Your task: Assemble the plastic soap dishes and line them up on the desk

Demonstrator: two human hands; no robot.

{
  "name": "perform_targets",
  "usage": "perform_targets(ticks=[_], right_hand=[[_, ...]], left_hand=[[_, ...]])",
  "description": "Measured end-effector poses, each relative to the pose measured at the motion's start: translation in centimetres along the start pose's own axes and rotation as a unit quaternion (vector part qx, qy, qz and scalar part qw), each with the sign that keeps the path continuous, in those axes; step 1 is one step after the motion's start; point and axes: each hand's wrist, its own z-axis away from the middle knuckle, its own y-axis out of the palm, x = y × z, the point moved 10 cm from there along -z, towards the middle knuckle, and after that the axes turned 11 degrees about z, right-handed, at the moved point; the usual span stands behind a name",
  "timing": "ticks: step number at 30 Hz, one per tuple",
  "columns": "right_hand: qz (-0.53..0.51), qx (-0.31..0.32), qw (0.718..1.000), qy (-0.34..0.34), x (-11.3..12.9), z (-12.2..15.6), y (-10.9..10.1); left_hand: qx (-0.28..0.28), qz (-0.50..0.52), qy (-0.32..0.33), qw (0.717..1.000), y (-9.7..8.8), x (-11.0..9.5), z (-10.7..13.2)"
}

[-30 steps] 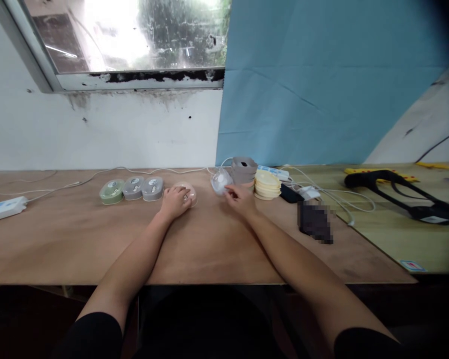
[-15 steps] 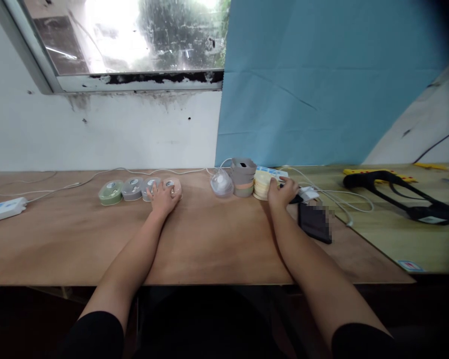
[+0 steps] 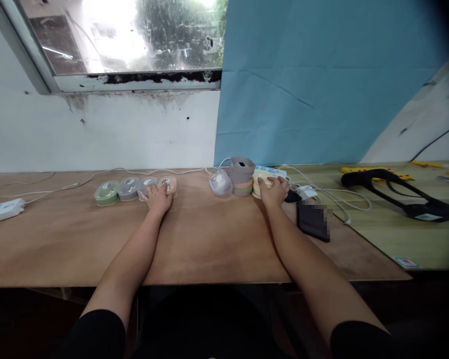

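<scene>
My left hand [image 3: 157,196] rests with fingers spread on a pink round case [image 3: 168,185], the rightmost of a row that also holds two grey cases [image 3: 128,188] and a green case [image 3: 107,192]. My right hand [image 3: 273,191] lies curled over a stack of cream round lids [image 3: 262,175]. To the left of that stack stand a pile of grey and coloured cases [image 3: 242,175] and a clear plastic piece [image 3: 220,182].
A dark phone [image 3: 312,220] lies right of my right hand among white cables and a charger [image 3: 307,191]. A white power strip [image 3: 2,210] sits far left. Another strip [image 3: 272,171] lies behind the stack. A black and yellow tool [image 3: 396,191] rests far right.
My left hand slid the pink case left into the row beside the grey ones. My right hand left the clear piece and moved right onto the cream stack.
</scene>
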Motion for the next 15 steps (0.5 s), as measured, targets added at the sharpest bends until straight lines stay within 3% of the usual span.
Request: perform_targets(ticks=[6, 11, 15], right_hand=[[0.034, -0.019, 0.998, -0.038, 1.1, 0.3, -0.4], [0.043, -0.045, 0.994, -0.087, 2.3, 0.5, -1.0], [0.058, -0.03, 0.991, -0.113, 3.0, 0.8, -0.7]], left_hand=[[-0.009, -0.002, 0.003, 1.0, -0.1, 0.0, 0.1], [-0.018, -0.021, 0.038, 0.999, -0.2, -1.4, 0.6], [0.003, -0.032, 0.073, 0.997, 0.6, -2.7, 1.0]])
